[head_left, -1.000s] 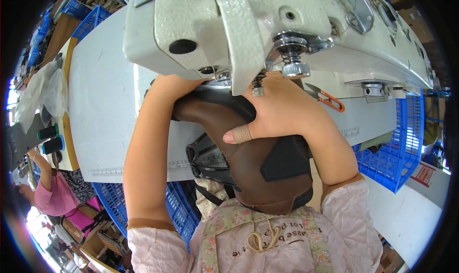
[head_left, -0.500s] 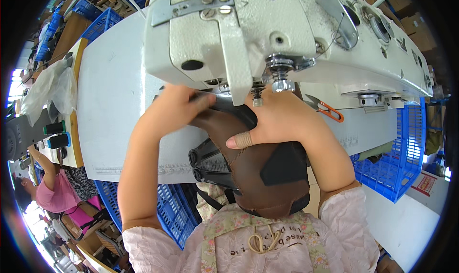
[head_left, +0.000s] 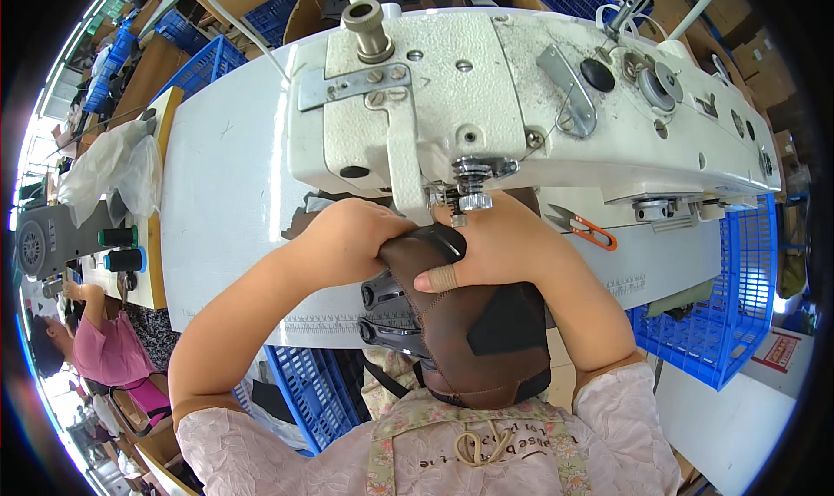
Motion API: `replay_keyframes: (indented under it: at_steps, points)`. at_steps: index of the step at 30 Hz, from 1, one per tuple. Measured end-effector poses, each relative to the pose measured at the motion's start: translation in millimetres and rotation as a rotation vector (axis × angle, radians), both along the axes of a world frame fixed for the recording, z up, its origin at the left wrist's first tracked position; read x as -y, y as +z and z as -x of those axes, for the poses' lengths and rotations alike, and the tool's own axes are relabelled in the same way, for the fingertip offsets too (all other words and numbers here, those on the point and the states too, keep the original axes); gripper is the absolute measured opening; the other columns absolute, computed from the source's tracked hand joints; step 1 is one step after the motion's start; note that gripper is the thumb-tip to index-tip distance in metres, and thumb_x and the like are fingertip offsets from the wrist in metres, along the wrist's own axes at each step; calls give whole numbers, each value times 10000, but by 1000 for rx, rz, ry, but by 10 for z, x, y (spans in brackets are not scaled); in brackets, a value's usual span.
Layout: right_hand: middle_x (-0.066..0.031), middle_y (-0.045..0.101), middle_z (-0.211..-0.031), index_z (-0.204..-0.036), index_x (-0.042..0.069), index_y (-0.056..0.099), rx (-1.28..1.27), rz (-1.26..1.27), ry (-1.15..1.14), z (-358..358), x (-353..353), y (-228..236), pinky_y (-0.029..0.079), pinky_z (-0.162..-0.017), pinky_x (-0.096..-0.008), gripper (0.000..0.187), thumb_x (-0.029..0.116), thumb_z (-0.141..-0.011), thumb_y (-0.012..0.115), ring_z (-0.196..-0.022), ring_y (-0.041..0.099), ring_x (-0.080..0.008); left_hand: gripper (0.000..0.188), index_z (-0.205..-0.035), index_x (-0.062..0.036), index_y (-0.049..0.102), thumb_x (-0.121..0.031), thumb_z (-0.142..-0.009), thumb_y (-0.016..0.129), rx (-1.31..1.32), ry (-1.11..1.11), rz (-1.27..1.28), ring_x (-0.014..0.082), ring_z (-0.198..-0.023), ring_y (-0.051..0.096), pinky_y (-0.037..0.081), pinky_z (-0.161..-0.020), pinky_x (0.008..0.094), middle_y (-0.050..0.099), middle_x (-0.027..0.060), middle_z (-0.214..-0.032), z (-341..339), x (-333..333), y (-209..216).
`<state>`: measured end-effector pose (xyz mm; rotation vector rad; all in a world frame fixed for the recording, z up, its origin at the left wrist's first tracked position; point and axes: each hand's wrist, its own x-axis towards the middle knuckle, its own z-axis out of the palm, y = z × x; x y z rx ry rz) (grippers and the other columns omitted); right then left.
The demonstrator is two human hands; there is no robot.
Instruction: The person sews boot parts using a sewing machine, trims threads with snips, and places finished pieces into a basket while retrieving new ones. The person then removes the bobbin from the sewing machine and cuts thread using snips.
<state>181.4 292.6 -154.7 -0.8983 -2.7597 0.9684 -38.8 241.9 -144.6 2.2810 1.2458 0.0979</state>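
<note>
Shifted toward 12 o'clock since earlier frames: brown shoe upper (head_left: 473,322), now beneath white sewing machine head (head_left: 521,105). Probably light, pliable; best held at stiff edges. Left hand (head_left: 347,235) clenched around upper at 9 o'clock; right hand (head_left: 499,248) pressing, gripping at 1 o'clock. Orange thread snips (head_left: 584,227) at 3 o'clock.

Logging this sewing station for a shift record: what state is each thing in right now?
Left hand: gripping the boot upper.
Right hand: pressing the boot upper, thumb taped.
Boot upper: brown, held under the machine head.
Sewing machine: head over the work, needle hidden.
Snips: lying unused on the table.
</note>
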Motion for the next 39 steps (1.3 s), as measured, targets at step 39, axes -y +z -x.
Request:
replay_keyframes:
  at_steps: [39]
  points:
    - [-139,687,-920,-1046,90,662,-39,39,-90,-181,-178,10,507,-764,-386,814,795,-641,618,-879,662,-315,375,-1018,-128,711,-60,-651,675,-184,166,14,306,-838,656,517,-742,384,683,113,-867,40,-99,57]
